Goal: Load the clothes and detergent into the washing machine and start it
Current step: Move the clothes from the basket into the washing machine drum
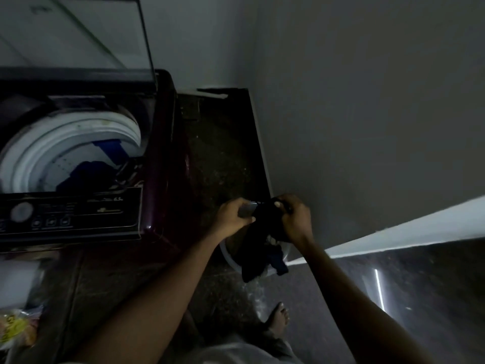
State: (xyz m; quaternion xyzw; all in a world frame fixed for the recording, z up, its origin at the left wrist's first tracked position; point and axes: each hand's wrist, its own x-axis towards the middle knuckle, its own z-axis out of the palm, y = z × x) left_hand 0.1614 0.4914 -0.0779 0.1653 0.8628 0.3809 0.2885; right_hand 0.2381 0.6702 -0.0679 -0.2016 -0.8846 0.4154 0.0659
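Observation:
A dark maroon top-loading washing machine [157,158] stands at the left with its lid [78,35] raised. Blue and dark clothes [89,172] lie inside its white drum. To the right of the machine, both my hands grip a dark garment [262,245] that hangs down over a pale bucket [228,254] on the floor. My left hand [233,216] is closed on the garment's greyish upper edge. My right hand [294,216] is closed on its dark bunched part. The control panel [68,214] with a round dial faces me.
A grey wall [367,114] rises close on the right, with a white ledge [406,227] below it. The floor is dark speckled stone [223,153]. My bare foot [278,319] stands beneath the hands. A white container [18,282] and a yellow packet [15,327] sit at lower left.

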